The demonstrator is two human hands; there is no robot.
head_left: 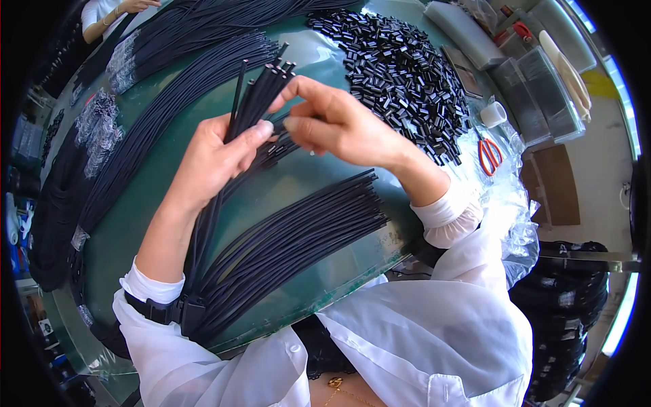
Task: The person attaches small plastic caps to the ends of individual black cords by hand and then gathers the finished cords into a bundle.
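Observation:
My left hand [217, 156] is closed around a bundle of black cables [260, 91], whose cut ends stand up unevenly above the thumb. My right hand [332, 125] is beside those ends, its index finger touching the bundle's right side. Its thumb stays apart from that finger, and the other fingers curl in, partly hidden. Below both hands, a fanned-out row of more black cables [291, 237] lies on the green table mat [298, 298]. Behind the right hand, further cable ends [271, 152] are partly covered.
A heap of short black tubes [400, 74] covers the far right. Red-handled scissors [489, 157], a white roll [493, 114] and clear plastic boxes [536, 88] lie beyond it. Long wrapped cable bundles [125, 64] line the left and far side. Another person's hand [135, 5] shows at far left.

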